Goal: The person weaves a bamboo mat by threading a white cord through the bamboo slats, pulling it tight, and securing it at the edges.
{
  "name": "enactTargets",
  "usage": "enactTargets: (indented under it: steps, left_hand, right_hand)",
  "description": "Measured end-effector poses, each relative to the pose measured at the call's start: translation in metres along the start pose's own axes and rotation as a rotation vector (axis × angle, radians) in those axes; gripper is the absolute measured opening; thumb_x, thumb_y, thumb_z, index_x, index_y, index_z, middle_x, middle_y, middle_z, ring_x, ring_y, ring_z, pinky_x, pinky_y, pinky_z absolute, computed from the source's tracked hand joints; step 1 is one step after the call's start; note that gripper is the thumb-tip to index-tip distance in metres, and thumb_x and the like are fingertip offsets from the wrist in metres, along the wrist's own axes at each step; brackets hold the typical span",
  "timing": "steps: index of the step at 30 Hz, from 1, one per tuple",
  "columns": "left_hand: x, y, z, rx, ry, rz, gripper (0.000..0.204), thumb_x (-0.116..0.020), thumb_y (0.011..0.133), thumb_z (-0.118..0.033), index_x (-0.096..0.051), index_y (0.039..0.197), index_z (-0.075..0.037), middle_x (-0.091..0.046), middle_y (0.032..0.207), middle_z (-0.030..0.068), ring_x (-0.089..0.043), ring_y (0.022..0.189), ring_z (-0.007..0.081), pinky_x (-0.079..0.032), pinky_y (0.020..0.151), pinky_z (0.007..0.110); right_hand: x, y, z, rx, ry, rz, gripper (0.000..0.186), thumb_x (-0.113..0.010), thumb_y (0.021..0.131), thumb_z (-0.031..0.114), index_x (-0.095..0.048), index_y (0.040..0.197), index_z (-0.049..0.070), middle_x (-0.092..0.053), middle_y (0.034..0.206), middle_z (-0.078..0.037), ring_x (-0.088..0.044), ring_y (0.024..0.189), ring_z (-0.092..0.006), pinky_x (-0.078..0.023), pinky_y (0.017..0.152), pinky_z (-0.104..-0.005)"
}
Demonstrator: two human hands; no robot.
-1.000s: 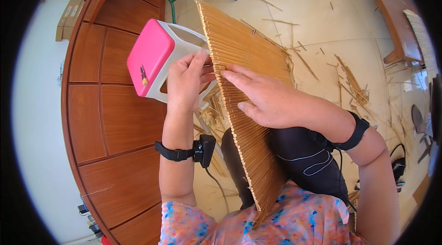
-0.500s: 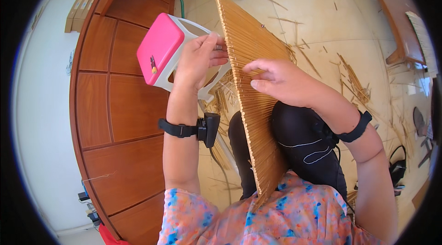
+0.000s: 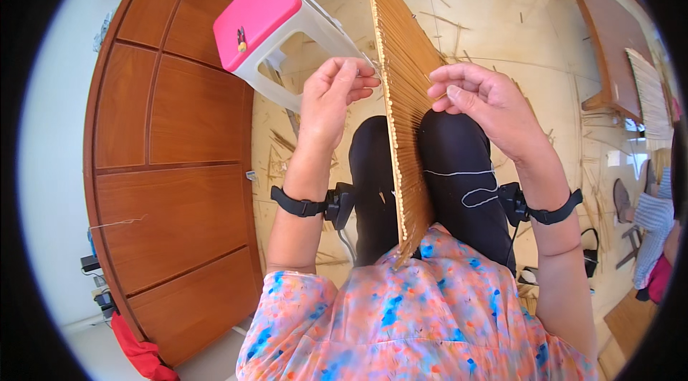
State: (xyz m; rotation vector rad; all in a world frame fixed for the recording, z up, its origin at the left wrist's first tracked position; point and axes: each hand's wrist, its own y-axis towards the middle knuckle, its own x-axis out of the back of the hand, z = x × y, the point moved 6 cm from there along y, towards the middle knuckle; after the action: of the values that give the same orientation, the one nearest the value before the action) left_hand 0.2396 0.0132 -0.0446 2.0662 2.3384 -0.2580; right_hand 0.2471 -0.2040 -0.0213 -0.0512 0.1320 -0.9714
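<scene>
A mat of thin straw-coloured sticks, bound side by side, stands on edge between my black-clad knees, its near end against my shirt. On its left side, my left hand has thumb and forefinger pinched close to the mat's edge, the other fingers curled. My right hand is on the mat's right side, a little apart from it, with thumb and fingertips pressed together. What either pinch holds is too fine to make out. A loop of white thread lies across my right thigh.
A pink-topped white stool stands ahead on the left, with small yellow-handled pliers on it. Wooden cabinet panels line the left. Loose sticks litter the tiled floor. A wooden bench and part of another person are at the right.
My right hand has drawn away from the mat's face to the right, and its fingers have closed. My left hand stays by the mat's edge. The whole view has shifted.
</scene>
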Motion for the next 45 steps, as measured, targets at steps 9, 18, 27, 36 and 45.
enactTargets:
  steps: [9, 18, 27, 36, 45]
  left_hand:
    - [-0.011, 0.006, -0.006, -0.115, 0.180, -0.070, 0.011, -0.058, 0.093, -0.014, -0.060, 0.093, -0.003, -0.062, 0.081, 0.0017, -0.059, 0.075, 0.0104, -0.047, 0.067, 0.025]
    - [-0.012, -0.049, -0.055, -0.491, 0.165, -0.122, 0.007, -0.060, 0.090, -0.009, -0.062, 0.091, -0.002, -0.060, 0.090, 0.0056, -0.057, 0.079, 0.0114, -0.047, 0.070, 0.025]
    - [-0.028, -0.126, -0.047, -0.717, 0.157, 0.281, 0.016, -0.071, 0.078, -0.002, -0.069, 0.093, -0.006, -0.058, 0.094, 0.0073, -0.056, 0.081, 0.0153, -0.046, 0.069, 0.027]
    - [0.015, 0.004, 0.016, -0.225, 0.112, -0.121, 0.023, -0.054, 0.095, -0.018, -0.058, 0.108, 0.001, -0.064, 0.092, 0.0053, -0.061, 0.081, 0.0117, -0.048, 0.072, 0.026]
    - [0.002, 0.022, 0.017, -0.151, 0.192, 0.004, 0.020, -0.054, 0.095, -0.018, -0.059, 0.098, 0.001, -0.064, 0.086, 0.0054, -0.062, 0.076, 0.0133, -0.049, 0.070, 0.025]
  right_hand:
    - [-0.005, -0.023, 0.009, 0.054, -0.067, -0.102, 0.025, -0.055, 0.095, 0.011, -0.059, 0.115, -0.003, -0.066, 0.097, -0.009, -0.063, 0.086, -0.0134, -0.050, 0.081, -0.0256]
    - [-0.027, -0.042, 0.027, 0.203, -0.243, -0.258, 0.025, -0.061, 0.089, 0.005, -0.061, 0.113, -0.002, -0.067, 0.100, -0.006, -0.061, 0.087, -0.0101, -0.050, 0.079, -0.0245]
    - [-0.083, -0.067, 0.042, 0.496, -0.500, -0.060, 0.017, -0.075, 0.075, 0.003, -0.067, 0.090, 0.001, -0.067, 0.081, -0.010, -0.064, 0.072, -0.0210, -0.050, 0.065, -0.0273]
    - [-0.062, -0.058, -0.002, 0.192, -0.277, -0.145, 0.009, -0.072, 0.082, 0.006, -0.068, 0.088, 0.001, -0.068, 0.079, -0.003, -0.061, 0.071, -0.0087, -0.050, 0.069, -0.0235]
    - [-0.031, -0.058, -0.009, 0.122, -0.335, -0.224, 0.008, -0.072, 0.081, 0.004, -0.067, 0.087, 0.000, -0.067, 0.082, -0.004, -0.061, 0.074, -0.0092, -0.049, 0.070, -0.0233]
